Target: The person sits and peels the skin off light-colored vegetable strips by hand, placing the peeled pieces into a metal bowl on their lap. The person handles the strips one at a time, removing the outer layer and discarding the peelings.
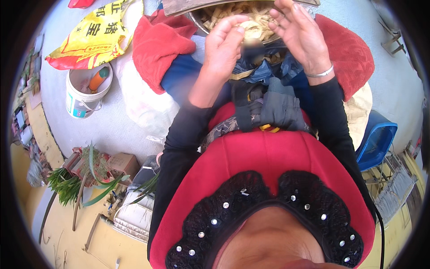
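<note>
My left hand [222,50] is raised before a round basin [196,19] of pale strips [224,13]. Its thumb and forefinger come together; what they pinch, if anything, I cannot make out. Close to those fingertips is a pale yellow clump [253,30], which may lie on the strips behind. Opposite, my right hand [305,42], with a bracelet [320,73] at the wrist, has its fingers stretched out and apart, nothing visible in them. Dark blue plastic [264,71] with some strips in its folds sits below the hands. A small dark blur [253,50] shows between them.
A wooden board [188,5] crosses the basin's far side. Red cloths [161,47] cover both knees. To the left are a yellow printed sack [96,38] and a white bucket [77,99] holding an orange-and-green object. A blue tub [376,139] stands at right.
</note>
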A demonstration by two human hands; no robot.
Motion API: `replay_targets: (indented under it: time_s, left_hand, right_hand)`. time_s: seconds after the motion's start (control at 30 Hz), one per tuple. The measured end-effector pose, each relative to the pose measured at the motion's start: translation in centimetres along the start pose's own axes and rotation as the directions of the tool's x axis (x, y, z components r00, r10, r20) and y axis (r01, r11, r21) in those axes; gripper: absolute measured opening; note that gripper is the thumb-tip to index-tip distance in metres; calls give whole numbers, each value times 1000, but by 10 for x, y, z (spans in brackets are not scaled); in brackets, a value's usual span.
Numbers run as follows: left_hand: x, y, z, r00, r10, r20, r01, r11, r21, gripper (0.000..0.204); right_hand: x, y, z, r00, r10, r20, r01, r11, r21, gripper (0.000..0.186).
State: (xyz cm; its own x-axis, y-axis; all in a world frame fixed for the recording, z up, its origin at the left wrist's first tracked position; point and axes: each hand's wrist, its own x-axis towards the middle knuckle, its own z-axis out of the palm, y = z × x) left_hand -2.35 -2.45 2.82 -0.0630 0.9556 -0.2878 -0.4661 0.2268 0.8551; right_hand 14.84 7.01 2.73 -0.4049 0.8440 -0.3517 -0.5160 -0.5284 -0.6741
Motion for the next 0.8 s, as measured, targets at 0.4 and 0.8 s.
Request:
replay_targets:
  time_s: [0.4, 0.8]
  left_hand:
    - [-67, 91, 39, 941, 337, -16, -333, 935, 122, 55]
    - [-130, 249, -30, 541, 821, 183, -833, 553, -18, 18]
  right_hand:
    - [14, -8, -14, 992, 59, -115, 13, 842, 540, 40]
    - [15, 0, -17, 998, 40, -48, -8, 844, 536, 36]
